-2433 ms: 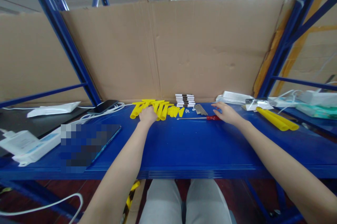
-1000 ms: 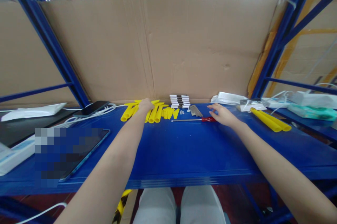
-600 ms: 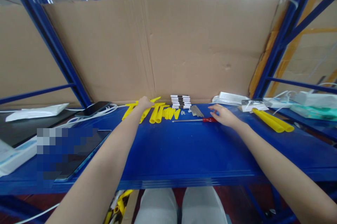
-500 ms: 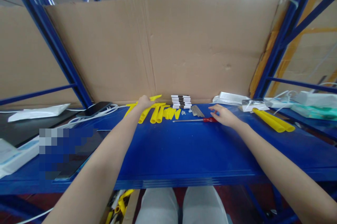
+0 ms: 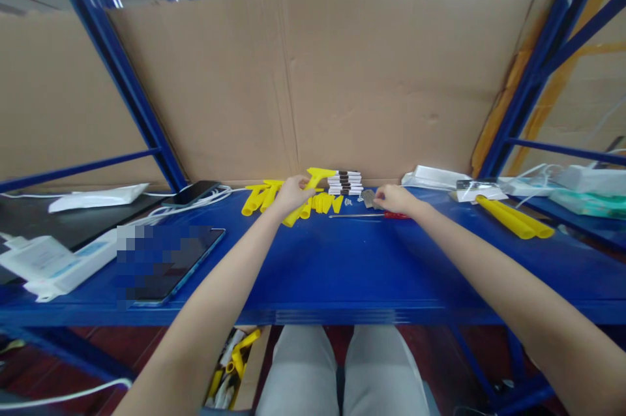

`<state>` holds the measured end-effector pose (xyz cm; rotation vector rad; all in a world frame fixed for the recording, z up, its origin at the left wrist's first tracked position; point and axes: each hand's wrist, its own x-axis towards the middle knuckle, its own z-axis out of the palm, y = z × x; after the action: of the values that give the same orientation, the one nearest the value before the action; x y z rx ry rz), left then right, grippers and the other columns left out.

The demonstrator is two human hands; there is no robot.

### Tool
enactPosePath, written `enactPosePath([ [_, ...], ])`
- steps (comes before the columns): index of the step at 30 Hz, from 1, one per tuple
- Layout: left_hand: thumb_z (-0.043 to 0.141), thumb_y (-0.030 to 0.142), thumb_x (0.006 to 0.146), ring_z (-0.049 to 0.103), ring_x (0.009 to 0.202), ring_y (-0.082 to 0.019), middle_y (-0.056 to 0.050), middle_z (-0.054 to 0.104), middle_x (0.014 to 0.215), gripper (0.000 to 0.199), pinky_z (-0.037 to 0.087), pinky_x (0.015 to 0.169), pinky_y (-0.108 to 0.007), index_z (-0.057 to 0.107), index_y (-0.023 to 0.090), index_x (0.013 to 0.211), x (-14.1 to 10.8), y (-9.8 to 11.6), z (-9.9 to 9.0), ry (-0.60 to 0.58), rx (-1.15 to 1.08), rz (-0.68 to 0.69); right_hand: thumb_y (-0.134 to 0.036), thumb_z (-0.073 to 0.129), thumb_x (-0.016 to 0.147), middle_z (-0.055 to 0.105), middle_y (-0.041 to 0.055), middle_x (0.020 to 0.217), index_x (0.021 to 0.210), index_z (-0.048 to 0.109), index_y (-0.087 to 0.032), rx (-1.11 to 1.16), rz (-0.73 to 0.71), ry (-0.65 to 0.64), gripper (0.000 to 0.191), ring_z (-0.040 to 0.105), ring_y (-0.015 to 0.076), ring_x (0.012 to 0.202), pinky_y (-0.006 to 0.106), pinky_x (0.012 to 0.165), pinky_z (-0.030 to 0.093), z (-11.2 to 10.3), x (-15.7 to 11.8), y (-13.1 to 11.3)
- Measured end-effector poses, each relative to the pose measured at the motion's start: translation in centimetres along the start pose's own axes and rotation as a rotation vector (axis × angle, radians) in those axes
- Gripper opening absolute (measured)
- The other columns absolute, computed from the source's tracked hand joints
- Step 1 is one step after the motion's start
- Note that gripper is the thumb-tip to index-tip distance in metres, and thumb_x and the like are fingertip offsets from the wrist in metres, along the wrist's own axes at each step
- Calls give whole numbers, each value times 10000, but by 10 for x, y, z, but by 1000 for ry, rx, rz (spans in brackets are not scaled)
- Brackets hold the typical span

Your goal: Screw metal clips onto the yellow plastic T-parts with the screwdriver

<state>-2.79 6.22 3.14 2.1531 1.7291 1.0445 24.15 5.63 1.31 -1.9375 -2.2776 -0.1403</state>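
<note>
My left hand is closed around a yellow T-shaped plastic handle, its wide head pointing away from me and its tube end toward me. Other yellow handles lie to its left. My right hand pinches at the thin grey metal plates, its fingertips partly covering them. Just in front of that hand lies a screwdriver with a red handle. Small yellow wedge-shaped pieces and tiny silvery parts sit between my hands. Behind them is a stack of white packets with dark bands.
Two yellow tubes lie at the right by white packages. At the left are a tablet-like device, a phone, cables and a white power strip. A cardboard sheet stands behind. Below, a box contains yellow parts.
My left hand has moved right, bringing the yellow handle over the small pieces. My right hand has gone from beside the screwdriver handle leftward to the metal plates, and its fingers have closed.
</note>
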Motion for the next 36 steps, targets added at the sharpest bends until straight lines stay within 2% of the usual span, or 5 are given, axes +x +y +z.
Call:
enactPosePath([
  [6, 618, 229, 765, 657, 868, -188, -59, 708, 979, 380, 499, 775, -260, 643, 133, 1132, -19, -2, 11, -55, 54, 28, -338, 538, 857, 720, 156, 1007, 997, 711, -136, 25, 199, -99, 301, 653, 269, 1023, 315, 793, 473, 6, 21, -19],
  [12, 639, 256, 746, 645, 984, -235, -71, 702, 1089, 439, 490, 848, -294, 644, 154, 1173, -32, -7, 5, -132, 165, 156, -349, 632, 797, 687, 190, 1097, 1114, 663, -130, 115, 311, -94, 387, 646, 284, 1049, 340, 804, 484, 15, 33, -23],
  [21, 618, 266, 766, 645, 988, -246, -68, 704, 1097, 409, 494, 846, -316, 654, 183, 1164, -38, -5, 12, -238, 191, 262, -198, 705, 663, 692, 93, 643, 874, 728, -127, 248, 357, -127, 224, 693, 223, 720, 270, 632, 490, 31, 57, -14],
  [30, 615, 276, 761, 629, 1039, -261, -78, 699, 1108, 418, 482, 879, -326, 653, 169, 1164, -39, -5, 13, -263, 198, 275, -340, 654, 735, 704, 150, 684, 859, 741, -91, 314, 348, 10, 291, 692, 250, 743, 259, 608, 469, 28, 56, 3],
  [36, 603, 317, 778, 633, 1043, -255, -72, 691, 1125, 452, 488, 862, -307, 628, 180, 1208, -40, -3, 14, -314, 214, 278, -285, 662, 706, 695, 116, 703, 780, 728, -84, 438, 328, 161, 224, 655, 218, 734, 233, 552, 418, 13, 35, 9],
])
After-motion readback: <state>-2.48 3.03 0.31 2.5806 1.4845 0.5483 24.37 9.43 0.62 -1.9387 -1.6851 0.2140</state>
